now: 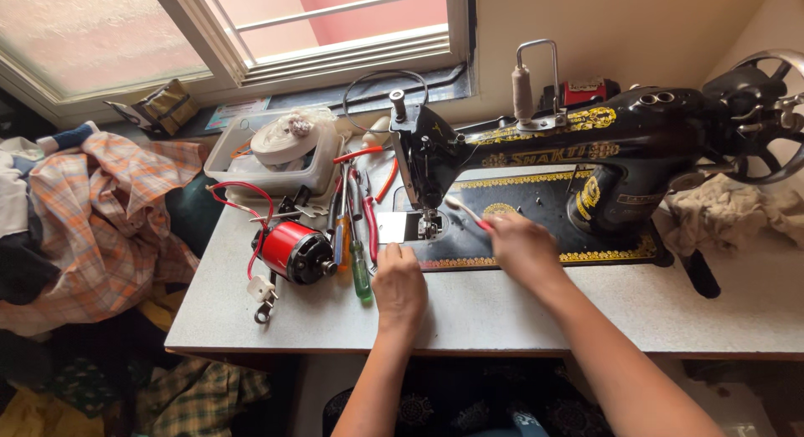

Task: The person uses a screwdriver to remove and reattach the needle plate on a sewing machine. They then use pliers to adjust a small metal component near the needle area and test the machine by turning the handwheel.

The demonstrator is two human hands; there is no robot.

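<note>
At the black sewing machine [586, 152], the right hand [523, 249] pinches a small red-handled brush [466, 211] beside its needle plate [408, 227], apparently cleaning there, while the left hand [399, 288] rests loosely curled on the table [519, 311] just before it.

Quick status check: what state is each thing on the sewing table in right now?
Sewing machine: upright on the table, needle area exposed.
Small brush: held in the right hand, bristles near the needle.
Left hand: resting flat on the table edge, holding nothing.
Red motor: lying on its side, wires loose.
Screwdrivers: lying beside the motor.
Thread spool: upright on its pin.
</note>
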